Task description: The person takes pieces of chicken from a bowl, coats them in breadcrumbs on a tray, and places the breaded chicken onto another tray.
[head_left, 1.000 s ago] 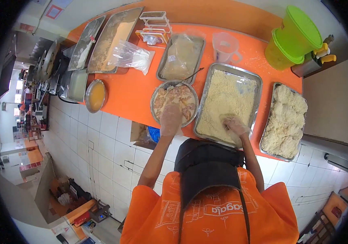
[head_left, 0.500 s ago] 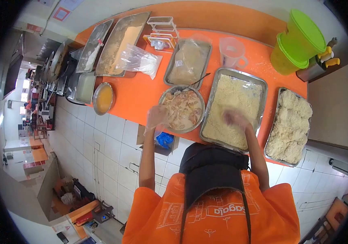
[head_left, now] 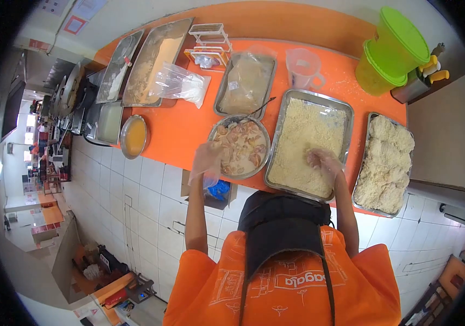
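My left hand (head_left: pixel 206 158), in a clear plastic glove, is at the left rim of a round metal bowl (head_left: pixel 265 157). Its fingers reach loosely over the edge, and I see nothing in them. Pieces of raw meat (head_left: pixel 243 144) lie in the bowl in a pale, milky liquid. My right hand (head_left: pixel 324 162), also gloved, is over a metal tray (head_left: pixel 350 130) of pale yellowish crumbs (head_left: pixel 303 136). Its fingers are bent but apart, with the tips at the crumbs. A thin dark handle (head_left: pixel 262 107) sticks out of the bowl.
At right stands a tray of crumb-coated pieces (head_left: pixel 389 168). Behind are a clear jug (head_left: pixel 303 68), green tubs (head_left: pixel 395 49) and a bag-covered tray (head_left: pixel 244 84). To the left are a white powder bag (head_left: pixel 181 84), a bowl of orange liquid (head_left: pixel 134 137) and a large flour tray (head_left: pixel 154 68).
My right hand has shifted slightly right across the crumbs and shows more sharply than before. My left hand stays by the bowl. The whole view has shifted a little.
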The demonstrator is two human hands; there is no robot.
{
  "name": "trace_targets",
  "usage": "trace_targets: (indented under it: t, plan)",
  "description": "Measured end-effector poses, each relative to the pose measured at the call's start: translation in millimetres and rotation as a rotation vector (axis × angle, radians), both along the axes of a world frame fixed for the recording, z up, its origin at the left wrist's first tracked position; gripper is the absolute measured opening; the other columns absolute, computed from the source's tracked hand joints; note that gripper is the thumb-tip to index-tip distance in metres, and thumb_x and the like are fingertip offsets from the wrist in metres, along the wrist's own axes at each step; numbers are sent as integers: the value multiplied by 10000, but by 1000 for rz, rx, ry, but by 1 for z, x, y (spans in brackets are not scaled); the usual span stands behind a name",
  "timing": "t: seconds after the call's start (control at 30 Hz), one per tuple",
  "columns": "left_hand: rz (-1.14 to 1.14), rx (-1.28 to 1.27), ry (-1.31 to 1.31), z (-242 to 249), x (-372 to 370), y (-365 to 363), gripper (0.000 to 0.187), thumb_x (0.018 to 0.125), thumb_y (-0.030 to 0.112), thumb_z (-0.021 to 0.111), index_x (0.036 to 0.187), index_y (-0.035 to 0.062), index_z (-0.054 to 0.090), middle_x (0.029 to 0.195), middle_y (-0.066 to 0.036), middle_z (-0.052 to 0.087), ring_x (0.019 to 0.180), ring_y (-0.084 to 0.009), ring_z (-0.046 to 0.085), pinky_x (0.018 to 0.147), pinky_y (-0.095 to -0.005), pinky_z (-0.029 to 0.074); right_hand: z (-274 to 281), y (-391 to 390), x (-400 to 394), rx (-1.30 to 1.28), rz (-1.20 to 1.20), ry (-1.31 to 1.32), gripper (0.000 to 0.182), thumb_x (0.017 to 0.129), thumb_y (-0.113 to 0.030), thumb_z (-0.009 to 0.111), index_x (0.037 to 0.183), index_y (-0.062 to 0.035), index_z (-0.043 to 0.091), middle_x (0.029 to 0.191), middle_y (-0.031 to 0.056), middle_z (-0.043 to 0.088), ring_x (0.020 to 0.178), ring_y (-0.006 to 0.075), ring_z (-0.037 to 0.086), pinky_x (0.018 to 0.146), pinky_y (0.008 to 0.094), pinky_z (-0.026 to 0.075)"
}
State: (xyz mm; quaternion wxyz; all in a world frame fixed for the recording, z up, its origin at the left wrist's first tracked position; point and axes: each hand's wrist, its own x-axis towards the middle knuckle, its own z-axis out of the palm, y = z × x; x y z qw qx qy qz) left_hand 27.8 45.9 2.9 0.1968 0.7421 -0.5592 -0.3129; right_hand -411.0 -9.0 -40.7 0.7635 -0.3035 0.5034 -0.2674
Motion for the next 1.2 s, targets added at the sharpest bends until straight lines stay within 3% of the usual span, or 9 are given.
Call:
trace_targets:
  t: [0.1,0.27,0.37,0.47,0.57,0.7,0.87,1.1,1.2]
  plan:
    - [8,-89,293,15,1,5,337,813,199,672,1097,18,667,986,-96,693,870,-194,645,772,-337,508,-19,4,-13,137,-148,-24,224,946,-243,553,970,-37,638,784,39,627,648,122,562,586,239,449]
    - [135,-49,562,91,-32,5,312,819,122,664,1096,-22,652,965,-19,665,839,-129,582,768,-317,495,17,9,-10,144,-207,-69,177,937,-210,580,971,-44,628,774,29,602,643,114,540,575,247,427]
    - [155,25,506,98,-35,1,315,814,120,663,1095,-21,653,989,-77,690,862,-150,624,776,-317,502,15,15,-9,126,-238,-69,173,932,-206,593,970,-41,630,779,32,598,654,117,539,581,253,424]
    - [57,-3,-38,87,-51,-6,277,792,139,684,1031,2,664,937,-150,690,858,-237,666,767,-357,518,1,16,-11,118,-239,-101,179,930,-211,597,972,-40,632,781,30,603,654,117,545,584,252,431]
    - [-230,-171,-435,18,-38,2,248,758,148,691,974,31,658,898,-195,654,860,-340,648,770,-412,522,-11,16,-12,125,-239,-89,186,931,-224,596,979,-48,634,785,24,611,649,114,552,583,250,441]
    - [-357,-229,-434,13,-37,15,238,748,165,699,952,57,644,881,-160,631,867,-366,611,775,-449,507,-12,17,-14,120,-216,-95,196,929,-246,600,993,-65,635,779,19,617,641,107,556,579,244,450]
    - [-429,-384,-500,83,-54,19,289,740,170,724,997,65,644,941,-154,626,907,-343,601,787,-448,494,2,23,-11,102,-252,-116,217,927,-253,604,1024,-62,637,770,21,618,655,96,549,573,235,419]
    - [-57,-208,-225,111,-67,-4,362,766,202,712,1078,38,631,963,-201,661,911,-366,639,782,-437,511,37,36,-13,-5,-285,-85,269,949,-178,556,1106,32,618,864,57,631,774,135,591,669,237,453]
    - [-39,-194,-142,116,-71,-15,373,773,225,710,1072,12,639,982,-218,667,917,-371,645,790,-424,509,43,41,-10,24,-373,-68,206,929,-209,597,1023,-36,657,795,35,637,665,104,551,577,243,404]
